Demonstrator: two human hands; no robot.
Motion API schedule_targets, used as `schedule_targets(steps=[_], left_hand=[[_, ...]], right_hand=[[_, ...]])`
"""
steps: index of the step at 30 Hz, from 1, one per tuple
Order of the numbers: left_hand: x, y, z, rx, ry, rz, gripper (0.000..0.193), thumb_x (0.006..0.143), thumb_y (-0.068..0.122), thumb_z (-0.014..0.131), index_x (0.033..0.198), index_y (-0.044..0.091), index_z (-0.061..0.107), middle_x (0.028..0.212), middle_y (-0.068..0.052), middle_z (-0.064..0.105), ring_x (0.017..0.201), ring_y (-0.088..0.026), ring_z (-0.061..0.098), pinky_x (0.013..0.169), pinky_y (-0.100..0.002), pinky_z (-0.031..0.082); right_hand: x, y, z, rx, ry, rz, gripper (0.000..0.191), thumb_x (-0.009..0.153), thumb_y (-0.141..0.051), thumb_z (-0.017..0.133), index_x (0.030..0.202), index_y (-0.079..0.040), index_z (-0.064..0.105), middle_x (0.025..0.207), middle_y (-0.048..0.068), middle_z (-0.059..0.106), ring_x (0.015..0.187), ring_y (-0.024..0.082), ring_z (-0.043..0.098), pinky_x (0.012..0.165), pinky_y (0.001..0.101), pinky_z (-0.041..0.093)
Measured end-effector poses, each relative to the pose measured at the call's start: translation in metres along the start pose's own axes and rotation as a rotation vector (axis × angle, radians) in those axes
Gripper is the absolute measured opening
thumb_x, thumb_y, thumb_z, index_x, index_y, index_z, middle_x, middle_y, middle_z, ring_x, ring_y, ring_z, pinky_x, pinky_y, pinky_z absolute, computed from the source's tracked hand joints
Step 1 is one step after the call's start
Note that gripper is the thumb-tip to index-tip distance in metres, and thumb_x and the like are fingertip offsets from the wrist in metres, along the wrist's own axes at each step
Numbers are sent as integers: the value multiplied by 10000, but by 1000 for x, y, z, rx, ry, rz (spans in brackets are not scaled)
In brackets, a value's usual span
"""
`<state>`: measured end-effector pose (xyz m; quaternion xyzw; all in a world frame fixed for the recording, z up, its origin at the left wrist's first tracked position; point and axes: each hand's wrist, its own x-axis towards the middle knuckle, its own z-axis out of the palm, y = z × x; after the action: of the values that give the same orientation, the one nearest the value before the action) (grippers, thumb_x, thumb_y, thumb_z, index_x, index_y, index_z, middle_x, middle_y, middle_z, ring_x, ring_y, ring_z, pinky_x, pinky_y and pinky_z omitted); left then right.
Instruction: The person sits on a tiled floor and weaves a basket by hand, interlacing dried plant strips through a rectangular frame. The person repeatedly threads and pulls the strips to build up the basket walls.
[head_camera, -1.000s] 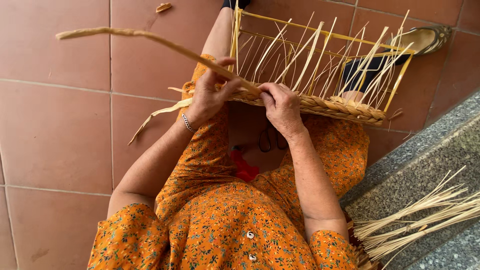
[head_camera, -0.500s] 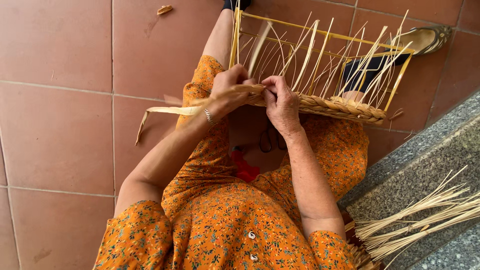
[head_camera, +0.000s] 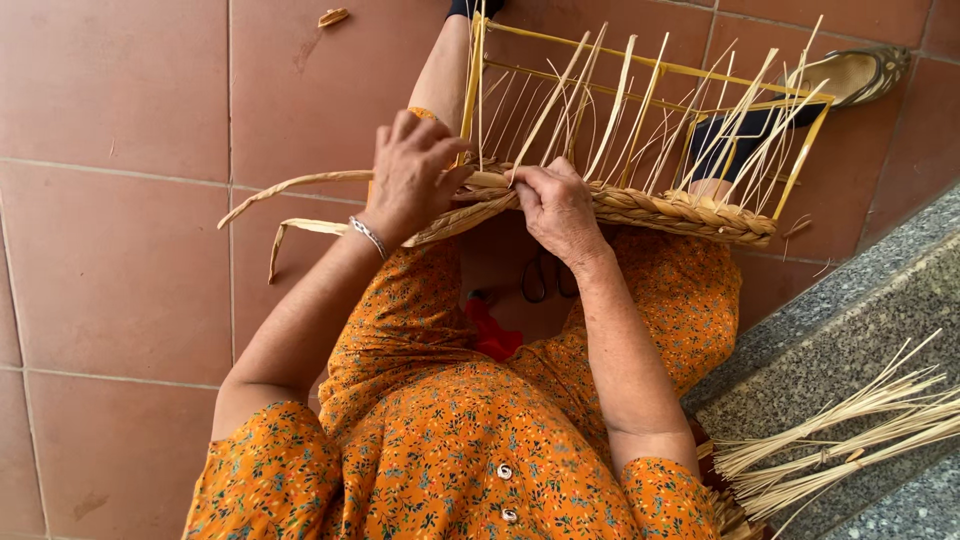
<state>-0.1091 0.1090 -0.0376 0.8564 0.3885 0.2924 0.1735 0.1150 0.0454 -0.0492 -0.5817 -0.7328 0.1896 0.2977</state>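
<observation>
A yellow wire frame (head_camera: 640, 70) with thin upright straw strips rests on my lap. A thick braided band of dried fibre (head_camera: 660, 210) runs along its near edge. My left hand (head_camera: 410, 175) grips the loose fibre strands (head_camera: 300, 205) at the band's left end, where they trail out over the floor. My right hand (head_camera: 555, 205) presses down on the braid just beside it, fingers curled over the weave.
Reddish floor tiles (head_camera: 120, 260) lie to the left. A grey stone step (head_camera: 850, 310) runs at the right, with a bundle of loose straw strips (head_camera: 850, 430) on it. A sandal (head_camera: 850, 75) sits behind the frame, and scissors (head_camera: 545, 280) lie on my lap.
My left hand has pulled the long fibre strand down from its raised sweep to the left and brought it in against the braid. My right hand stays on the weave.
</observation>
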Motion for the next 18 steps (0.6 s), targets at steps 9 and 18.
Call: schedule_targets(steps=[9, 18], left_hand=[[-13, -27, 1, -172, -307, -302, 248, 950, 281, 756, 861, 57, 695, 752, -131, 680, 697, -311, 665, 670, -447, 528], [-4, -36, -9, -244, -210, -281, 189, 868, 246, 798, 838, 84, 704, 761, -83, 692, 728, -242, 639, 703, -398, 516]], right_hand=[[14, -3, 21, -186, 173, 184, 265, 986, -283, 766, 783, -118, 722, 584, -10, 520, 556, 121, 457, 475, 311, 394], [7, 0, 25, -131, 225, 177, 168, 986, -216, 767, 840, -135, 750, 620, -29, 609, 564, 104, 465, 479, 300, 386]])
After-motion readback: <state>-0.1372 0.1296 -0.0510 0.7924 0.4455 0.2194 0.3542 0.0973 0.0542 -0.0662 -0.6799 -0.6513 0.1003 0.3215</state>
